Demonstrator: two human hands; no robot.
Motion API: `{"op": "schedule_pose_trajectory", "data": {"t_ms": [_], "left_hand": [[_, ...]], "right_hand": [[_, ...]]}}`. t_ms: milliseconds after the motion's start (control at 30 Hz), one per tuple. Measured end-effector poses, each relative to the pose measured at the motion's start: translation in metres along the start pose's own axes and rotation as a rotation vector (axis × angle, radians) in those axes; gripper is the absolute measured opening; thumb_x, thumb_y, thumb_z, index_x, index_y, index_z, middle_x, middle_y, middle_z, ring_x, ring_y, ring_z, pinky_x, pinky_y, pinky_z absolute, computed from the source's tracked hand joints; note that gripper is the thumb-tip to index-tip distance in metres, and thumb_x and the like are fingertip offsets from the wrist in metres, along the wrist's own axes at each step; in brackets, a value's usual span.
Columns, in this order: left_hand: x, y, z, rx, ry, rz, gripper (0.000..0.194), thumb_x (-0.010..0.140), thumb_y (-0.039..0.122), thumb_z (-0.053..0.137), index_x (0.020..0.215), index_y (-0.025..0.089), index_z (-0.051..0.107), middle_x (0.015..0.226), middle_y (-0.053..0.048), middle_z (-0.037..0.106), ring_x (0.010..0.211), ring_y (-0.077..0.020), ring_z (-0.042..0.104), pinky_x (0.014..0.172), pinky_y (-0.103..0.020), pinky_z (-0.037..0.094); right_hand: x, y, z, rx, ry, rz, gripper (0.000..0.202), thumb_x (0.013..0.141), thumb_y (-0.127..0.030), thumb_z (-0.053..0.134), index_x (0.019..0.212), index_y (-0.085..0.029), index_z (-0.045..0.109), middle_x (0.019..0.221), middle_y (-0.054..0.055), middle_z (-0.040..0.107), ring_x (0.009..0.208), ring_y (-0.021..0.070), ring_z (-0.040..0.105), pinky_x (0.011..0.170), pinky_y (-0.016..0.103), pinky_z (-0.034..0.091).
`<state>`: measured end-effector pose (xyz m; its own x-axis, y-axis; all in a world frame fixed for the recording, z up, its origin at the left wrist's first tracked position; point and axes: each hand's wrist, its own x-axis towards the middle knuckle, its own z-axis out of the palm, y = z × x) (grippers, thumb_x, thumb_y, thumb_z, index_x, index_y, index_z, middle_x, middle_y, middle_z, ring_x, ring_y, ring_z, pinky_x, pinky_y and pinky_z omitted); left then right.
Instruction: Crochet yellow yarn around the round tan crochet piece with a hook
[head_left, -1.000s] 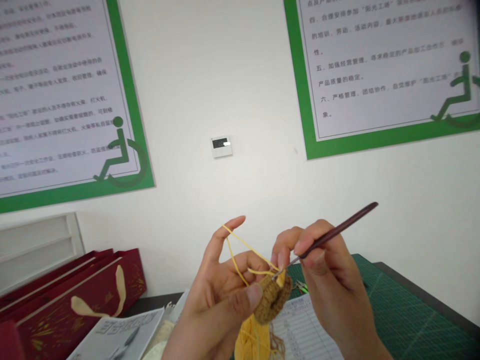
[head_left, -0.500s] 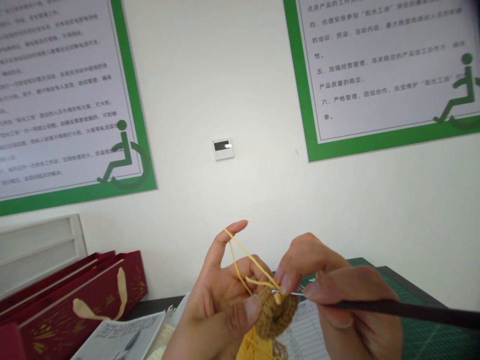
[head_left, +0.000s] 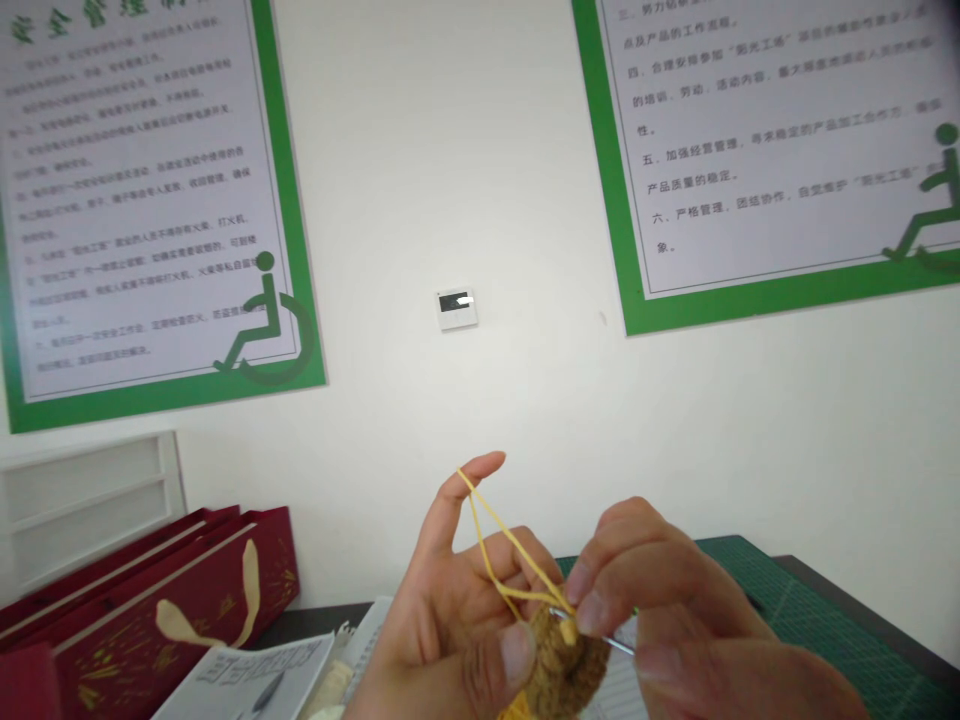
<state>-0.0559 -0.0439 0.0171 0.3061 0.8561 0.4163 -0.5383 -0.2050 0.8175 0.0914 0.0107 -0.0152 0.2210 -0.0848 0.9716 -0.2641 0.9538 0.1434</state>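
A small round brown crocheted piece (head_left: 566, 670) is pinched between the thumb and fingers of my left hand (head_left: 457, 600). Yellow yarn (head_left: 484, 535) loops over my raised left index finger and runs down to the piece's top edge. My right hand (head_left: 682, 600) grips a thin metal crochet hook (head_left: 616, 643); its tip lies at the yellow stitches on the top of the piece. The hook's handle is hidden behind my right hand. More yellow yarn (head_left: 516, 709) shows below the piece, partly covered by my left hand.
Dark red gift bags (head_left: 202, 590) stand at the left, with a printed booklet (head_left: 251, 675) in front. A green cutting mat (head_left: 825, 625) lies at the right. Behind is a white wall with two green-framed posters (head_left: 319, 345) and a small panel (head_left: 457, 310).
My right hand has tilted, so the hook now slants down to the right and its dark handle no longer shows. Both hands and the piece appear slightly lower and further right, as does the background.
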Motion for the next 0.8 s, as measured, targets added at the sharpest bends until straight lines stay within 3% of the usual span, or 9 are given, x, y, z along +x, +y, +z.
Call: {"op": "schedule_pose_trajectory", "data": {"t_ms": [233, 500, 700, 800], "left_hand": [[-0.001, 0.0, -0.004, 0.025, -0.004, 0.014, 0.104, 0.079, 0.008, 0.081, 0.157, 0.037, 0.019, 0.087, -0.002, 0.065, 0.078, -0.0184, 0.06, 0.073, -0.033, 0.041], [0.0, 0.0, -0.005, -0.004, -0.062, 0.002, 0.107, 0.079, 0.01, 0.082, 0.159, 0.036, 0.015, 0.086, -0.002, 0.064, 0.073, -0.0169, 0.058, 0.063, -0.028, 0.041], [-0.002, -0.001, -0.001, -0.12, -0.102, 0.005, 0.099, 0.081, 0.005, 0.076, 0.157, 0.035, 0.02, 0.088, -0.003, 0.067, 0.073, -0.0158, 0.063, 0.066, -0.027, 0.045], [-0.002, -0.001, -0.002, -0.155, -0.136, -0.004, 0.097, 0.083, 0.002, 0.074, 0.157, 0.034, 0.021, 0.091, -0.004, 0.069, 0.071, -0.0129, 0.062, 0.061, -0.022, 0.044]], "right_hand": [[-0.004, 0.001, -0.002, 0.034, -0.028, 0.101, 0.018, 0.102, -0.031, 0.058, 0.116, -0.029, 0.07, 0.095, 0.002, 0.076, 0.078, 0.0183, 0.068, 0.068, 0.036, 0.057], [0.005, 0.0, 0.002, -0.048, -0.011, -0.085, 0.01, 0.101, -0.029, 0.06, 0.102, -0.022, 0.068, 0.089, 0.0, 0.075, 0.072, 0.0158, 0.07, 0.063, 0.031, 0.059], [0.002, 0.001, 0.005, -0.055, 0.049, 0.003, 0.009, 0.098, -0.031, 0.066, 0.103, -0.034, 0.073, 0.087, -0.002, 0.077, 0.069, 0.0173, 0.069, 0.059, 0.031, 0.055], [0.006, 0.001, 0.008, -0.038, 0.045, 0.023, 0.009, 0.096, -0.034, 0.068, 0.096, -0.028, 0.075, 0.075, -0.002, 0.076, 0.061, 0.0157, 0.066, 0.053, 0.029, 0.052]]}}
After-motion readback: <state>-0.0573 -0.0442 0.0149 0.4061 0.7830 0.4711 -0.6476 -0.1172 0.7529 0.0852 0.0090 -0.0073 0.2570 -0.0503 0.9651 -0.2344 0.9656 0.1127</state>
